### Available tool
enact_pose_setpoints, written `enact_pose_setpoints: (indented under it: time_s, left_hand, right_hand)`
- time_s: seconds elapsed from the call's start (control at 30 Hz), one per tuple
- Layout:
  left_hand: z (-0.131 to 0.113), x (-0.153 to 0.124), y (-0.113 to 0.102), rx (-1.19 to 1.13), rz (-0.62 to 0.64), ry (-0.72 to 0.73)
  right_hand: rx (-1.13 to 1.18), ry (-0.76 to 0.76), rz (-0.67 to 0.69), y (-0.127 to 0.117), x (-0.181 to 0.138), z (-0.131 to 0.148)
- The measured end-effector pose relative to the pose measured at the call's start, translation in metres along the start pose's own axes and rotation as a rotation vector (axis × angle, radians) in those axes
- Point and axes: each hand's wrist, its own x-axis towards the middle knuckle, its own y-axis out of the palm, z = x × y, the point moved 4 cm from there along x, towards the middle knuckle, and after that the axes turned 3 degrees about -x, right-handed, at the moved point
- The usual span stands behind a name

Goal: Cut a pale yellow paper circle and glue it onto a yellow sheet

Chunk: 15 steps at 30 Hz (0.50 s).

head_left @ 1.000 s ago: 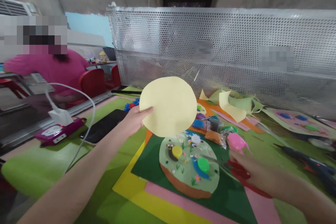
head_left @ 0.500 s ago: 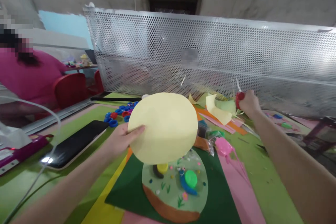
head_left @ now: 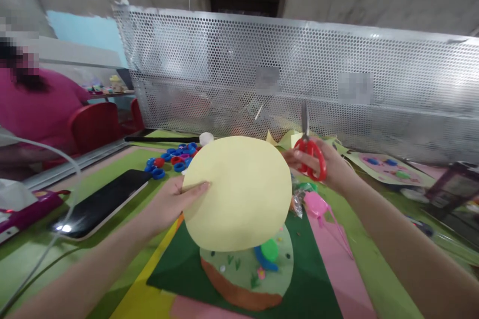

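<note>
Between thumb and fingers, my left hand (head_left: 177,202) grips the left edge of a pale yellow rounded sheet of paper (head_left: 239,194), raised above the table. My right hand (head_left: 329,164) is closed on red-handled scissors (head_left: 310,157), their blades pointing up, close by the sheet's right edge. Below the sheet lies a light green round clay picture (head_left: 245,279) with a brown lower rim, a blue-and-green snail and a pink flower. The sheet hides its upper part. Dark green paper (head_left: 310,279) lies under the picture.
A phone (head_left: 108,204) and a purple power strip (head_left: 30,214) lie at left. Blue and red rings (head_left: 175,157) sit behind my left hand. A pink clay piece (head_left: 316,204) lies at right. A perforated metal panel (head_left: 224,70) stands at the back; a person in pink (head_left: 41,104) sits far left.
My right hand has brought the scissors leftward and nearer, from above the paper scraps to beside the sheet. The yellow sheet sits slightly lower and covers more of the clay picture.
</note>
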Motion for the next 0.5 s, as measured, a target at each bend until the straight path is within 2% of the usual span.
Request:
enact_pose_setpoints:
  time_s: [0.13, 0.33, 0.5]
  left_hand:
    - [-0.003, -0.001, 0.006, -0.092, 0.058, 0.073]
    - [-0.015, -0.011, 0.008, -0.206, 0.024, 0.121]
    - [-0.018, -0.018, 0.011, -0.230, 0.011, 0.102]
  right_hand:
    - [0.078, -0.004, 0.130, 0.017, -0.042, 0.015]
    - [0.180, -0.021, 0.168, 0.022, -0.078, 0.000]
    - [0.202, -0.052, 0.171, 0.025, -0.099, -0.010]
